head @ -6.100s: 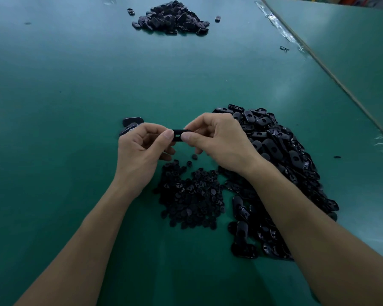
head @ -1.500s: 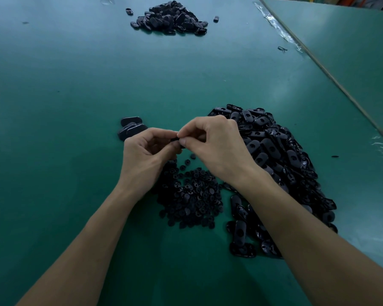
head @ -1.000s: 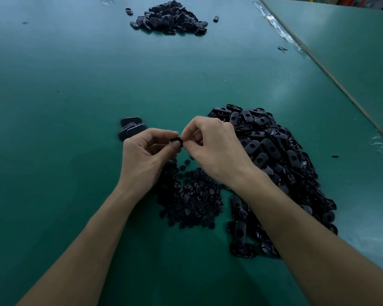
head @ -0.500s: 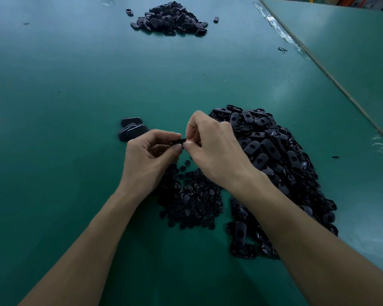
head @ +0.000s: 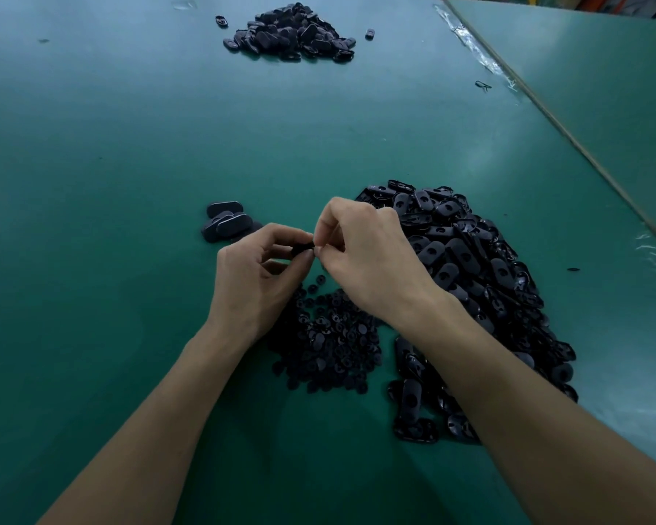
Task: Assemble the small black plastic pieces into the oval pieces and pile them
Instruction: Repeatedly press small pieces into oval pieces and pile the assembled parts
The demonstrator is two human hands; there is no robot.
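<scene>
My left hand (head: 256, 276) and my right hand (head: 368, 255) meet above the green table (head: 129, 145), fingertips together. Between them sits a black oval piece (head: 303, 248), mostly hidden; my left thumb and fingers curl round it and my right fingertips pinch at its right end. Below my hands lies a low heap of small black pieces (head: 330, 342). To the right spreads a large heap of oval pieces (head: 470, 267). A few oval pieces (head: 226, 221) lie stacked just left of my left hand.
Another pile of black pieces (head: 292, 32) lies at the far end of the table, with two strays beside it. A taped seam (head: 546, 108) runs diagonally along the right, with a second green surface beyond. Small scraps (head: 482, 85) lie near the seam.
Over the last seconds my hands closed together on the oval piece and dropped slightly. My right hand turned so its fingertips pinch down at the piece; less of the piece shows now.
</scene>
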